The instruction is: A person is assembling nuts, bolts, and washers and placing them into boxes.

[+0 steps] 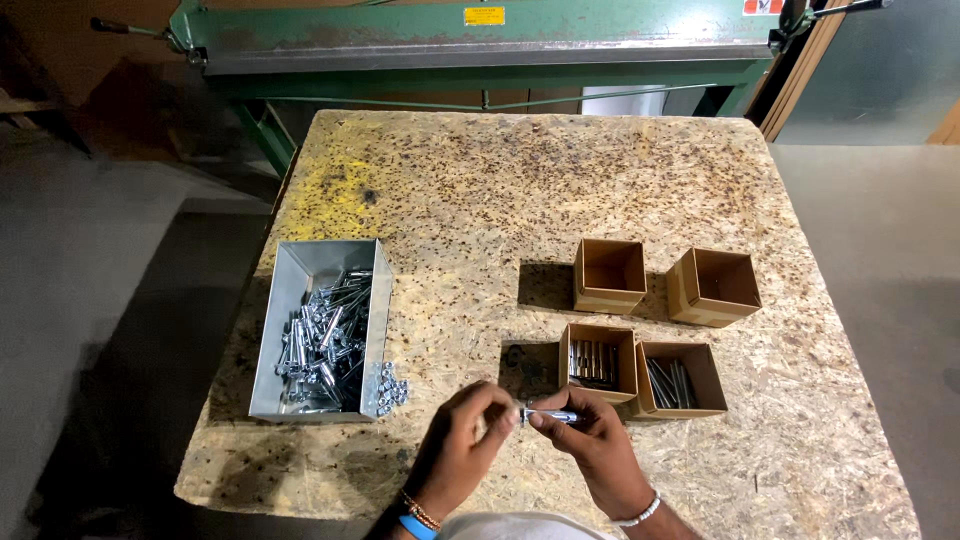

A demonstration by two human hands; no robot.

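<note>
**Two hands on one bolt at the near edge of the bench**

Closest to the lens, at the bottom centre of the frame, the left hand point(462, 440) and the right hand point(590, 450) meet over the chipboard table point(480, 190). Between them they pinch a small silver bolt point(550, 414) lying crosswise: the right fingers are closed narrowly round its shank, and the left fingertips pinch its left end. A blue band and a beaded bracelet sit on the left wrist, a pale bracelet on the right.

Just beyond the hands stand two open cardboard boxes, touching side by side. The left box point(598, 362) holds a row of short silver pieces; the right box point(680, 380) holds longer silver rods lying at a slant. Farther up the frame are two more cardboard boxes, one point(609, 276) at centre and one point(713, 288) to its right, both showing only bare brown insides.

At the lower left a grey metal tray point(300, 290) holds a heap of bolts, with a small pile of nuts point(390, 388) on the table at its near right corner.

Across the top edge runs a green metal machine point(480, 45) bearing a small yellow rectangular label at its centre and a red-and-white one toward the upper right.
</note>
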